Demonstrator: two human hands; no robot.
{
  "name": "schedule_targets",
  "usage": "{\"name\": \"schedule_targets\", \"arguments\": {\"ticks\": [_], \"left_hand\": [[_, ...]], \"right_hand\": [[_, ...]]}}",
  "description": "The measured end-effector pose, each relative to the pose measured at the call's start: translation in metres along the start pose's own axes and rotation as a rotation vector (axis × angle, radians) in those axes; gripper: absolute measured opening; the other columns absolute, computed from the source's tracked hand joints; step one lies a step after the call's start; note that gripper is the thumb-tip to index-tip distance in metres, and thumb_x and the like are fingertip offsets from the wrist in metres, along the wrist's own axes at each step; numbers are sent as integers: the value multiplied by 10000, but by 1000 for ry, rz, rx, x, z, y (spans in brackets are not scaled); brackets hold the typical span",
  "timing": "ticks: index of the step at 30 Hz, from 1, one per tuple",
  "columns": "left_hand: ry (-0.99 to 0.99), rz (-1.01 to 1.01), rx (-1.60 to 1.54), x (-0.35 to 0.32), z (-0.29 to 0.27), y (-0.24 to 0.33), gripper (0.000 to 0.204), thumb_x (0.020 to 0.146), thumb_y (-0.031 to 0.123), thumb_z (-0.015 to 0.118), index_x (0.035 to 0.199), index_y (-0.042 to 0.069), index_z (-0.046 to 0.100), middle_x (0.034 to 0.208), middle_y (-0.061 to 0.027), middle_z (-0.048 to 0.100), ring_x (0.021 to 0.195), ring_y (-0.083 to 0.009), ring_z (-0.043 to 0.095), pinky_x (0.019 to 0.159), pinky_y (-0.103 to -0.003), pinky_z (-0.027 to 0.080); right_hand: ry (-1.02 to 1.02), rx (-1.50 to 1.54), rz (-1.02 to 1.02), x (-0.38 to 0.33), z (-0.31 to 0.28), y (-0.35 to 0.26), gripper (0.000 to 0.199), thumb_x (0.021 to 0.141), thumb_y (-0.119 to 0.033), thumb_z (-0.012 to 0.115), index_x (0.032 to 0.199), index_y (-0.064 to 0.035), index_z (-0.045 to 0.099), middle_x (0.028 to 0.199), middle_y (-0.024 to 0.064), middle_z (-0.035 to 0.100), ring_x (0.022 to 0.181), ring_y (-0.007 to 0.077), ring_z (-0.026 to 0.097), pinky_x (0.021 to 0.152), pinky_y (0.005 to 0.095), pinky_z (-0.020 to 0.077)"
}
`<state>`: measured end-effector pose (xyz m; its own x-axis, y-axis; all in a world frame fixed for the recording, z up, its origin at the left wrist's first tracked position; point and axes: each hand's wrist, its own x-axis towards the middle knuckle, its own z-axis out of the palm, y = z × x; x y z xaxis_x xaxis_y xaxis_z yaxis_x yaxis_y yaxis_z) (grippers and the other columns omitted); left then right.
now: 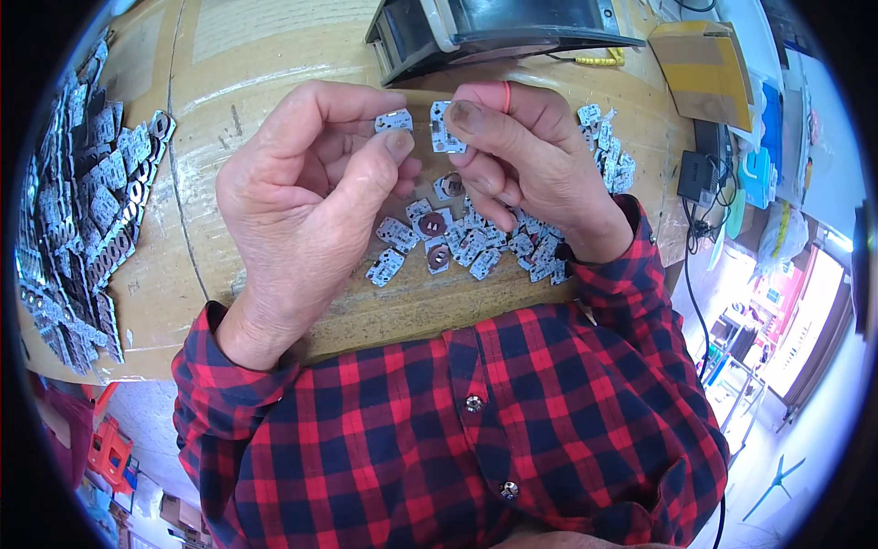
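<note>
My left hand (pixel 306 197) pinches a small white circuit piece (pixel 393 120) between thumb and forefinger. My right hand (pixel 526 156) holds a second small white circuit piece (pixel 444 128) upright under its thumb, a few centimetres to the right of the first. The two pieces do not touch. Below both hands, a loose heap of similar small boards (pixel 476 245), some with round dark centres, lies on the brown cardboard-covered bench (pixel 274 73).
A large pile of the same small boards (pixel 87 210) covers the left side of the bench. Another small cluster of boards (pixel 608 151) lies at the right. A grey machine (pixel 485 32) stands at the back, a cardboard box (pixel 700 69) to its right.
</note>
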<state>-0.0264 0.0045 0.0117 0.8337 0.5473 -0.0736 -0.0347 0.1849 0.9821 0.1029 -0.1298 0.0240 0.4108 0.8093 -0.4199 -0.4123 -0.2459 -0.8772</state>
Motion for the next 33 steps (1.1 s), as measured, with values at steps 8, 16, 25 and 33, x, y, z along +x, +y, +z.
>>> {"name": "schedule_targets", "arguments": {"ticks": [8,16,25,33], "left_hand": [[-39,-17,12,1,-4,1,171,860,-5,631,1031,-11,624,742,-2,632,613,-23,571,515,-150,405],[-103,14,-13,1,-5,-3,145,872,5,610,1015,-21,615,762,-22,638,636,-44,586,553,-166,445],[-105,-10,-60,1,-5,-2,154,868,-12,592,1020,-33,608,784,-18,631,665,-44,583,584,-165,453],[-164,164,16,0,-6,-10,163,854,-25,610,1017,-36,613,832,-17,627,740,-38,563,602,-165,429]], "right_hand": [[28,84,26,1,-1,-1,222,958,-151,515,808,1,575,515,-12,397,358,51,304,318,227,334],[-9,8,-38,2,1,1,231,966,-167,535,825,9,584,516,-7,414,359,56,326,315,224,338],[4,-21,-29,3,-1,3,252,966,-180,545,814,19,584,523,-2,433,369,45,336,320,217,341],[30,10,-77,0,2,1,248,972,-174,526,817,10,582,518,-10,407,368,44,316,324,217,346]]}}
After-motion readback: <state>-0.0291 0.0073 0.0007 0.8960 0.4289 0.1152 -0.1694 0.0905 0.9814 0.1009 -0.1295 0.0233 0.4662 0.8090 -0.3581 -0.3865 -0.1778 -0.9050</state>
